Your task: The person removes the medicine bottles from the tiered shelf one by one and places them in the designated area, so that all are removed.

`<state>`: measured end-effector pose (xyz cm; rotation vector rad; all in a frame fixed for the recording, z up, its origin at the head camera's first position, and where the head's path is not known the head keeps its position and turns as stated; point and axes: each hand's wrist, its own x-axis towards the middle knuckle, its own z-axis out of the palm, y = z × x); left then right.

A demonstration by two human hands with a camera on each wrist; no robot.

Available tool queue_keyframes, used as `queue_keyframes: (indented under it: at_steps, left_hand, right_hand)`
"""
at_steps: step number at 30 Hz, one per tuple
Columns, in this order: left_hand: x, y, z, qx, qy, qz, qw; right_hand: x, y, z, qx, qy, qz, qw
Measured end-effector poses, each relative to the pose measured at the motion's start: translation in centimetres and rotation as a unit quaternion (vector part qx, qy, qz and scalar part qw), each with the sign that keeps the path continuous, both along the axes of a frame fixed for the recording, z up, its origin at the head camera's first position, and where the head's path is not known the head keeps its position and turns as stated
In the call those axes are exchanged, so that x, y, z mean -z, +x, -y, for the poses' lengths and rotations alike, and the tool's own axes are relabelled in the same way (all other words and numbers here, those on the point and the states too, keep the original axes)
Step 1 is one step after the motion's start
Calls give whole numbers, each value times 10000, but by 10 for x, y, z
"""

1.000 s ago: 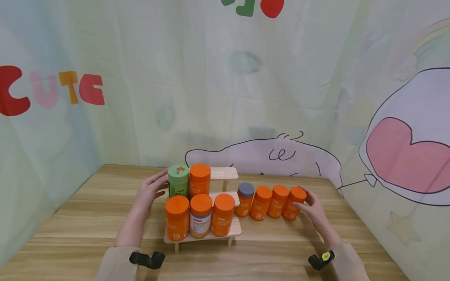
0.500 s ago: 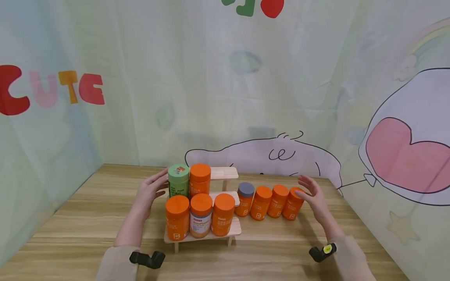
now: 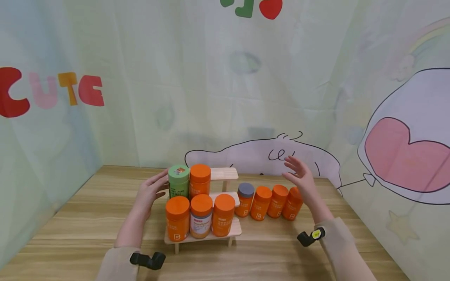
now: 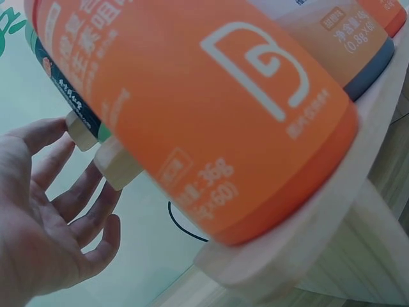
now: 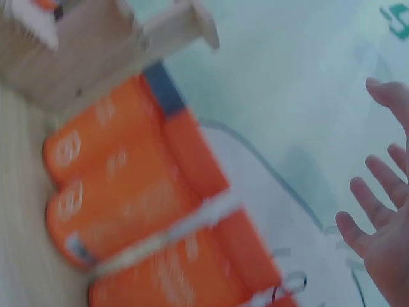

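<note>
My left hand (image 3: 152, 192) is at the left side of a tiered wooden shelf (image 3: 232, 231). In the left wrist view its loosely bent fingers (image 4: 86, 204) are at the ends of the shelf boards, seemingly touching them. A green jar (image 3: 178, 180) and an orange jar (image 3: 199, 177) stand high on the shelf. Along its lowest board are an orange jar (image 3: 177, 218), an orange-lidded jar with a white label (image 3: 200, 218) and another orange jar (image 3: 223, 216). My right hand (image 3: 301, 177), fingers spread and holding nothing, hovers above the row of orange jars (image 3: 278, 201) on the table.
A grey-lidded orange jar (image 3: 245, 200) begins the table row, close to the shelf's right side. Bare board shows on the top tier (image 3: 227, 173). Printed curtains (image 3: 140, 97) hang behind the wooden table (image 3: 88, 218) and along both sides.
My right hand has let go of the rightmost orange jar, then risen and moved left over the row. My left hand stays where it was.
</note>
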<state>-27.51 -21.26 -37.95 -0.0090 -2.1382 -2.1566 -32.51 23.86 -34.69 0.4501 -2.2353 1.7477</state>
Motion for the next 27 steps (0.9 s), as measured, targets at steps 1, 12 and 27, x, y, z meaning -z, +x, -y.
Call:
queue_keyframes:
  at_steps: [1, 12, 27]
  left_hand:
    - [0, 0, 0, -2, 3, -1, 10000]
    - [-1, 0, 0, -12, 50, -22, 10000]
    - [2, -1, 1, -9, 26, 72, 10000]
  right_hand:
    - [-3, 0, 5, -38, -46, 6, 10000]
    - [-35, -1, 62, -563, -202, -97, 9982]
    - [-49, 5, 136, -1557, -48, -141, 9877]
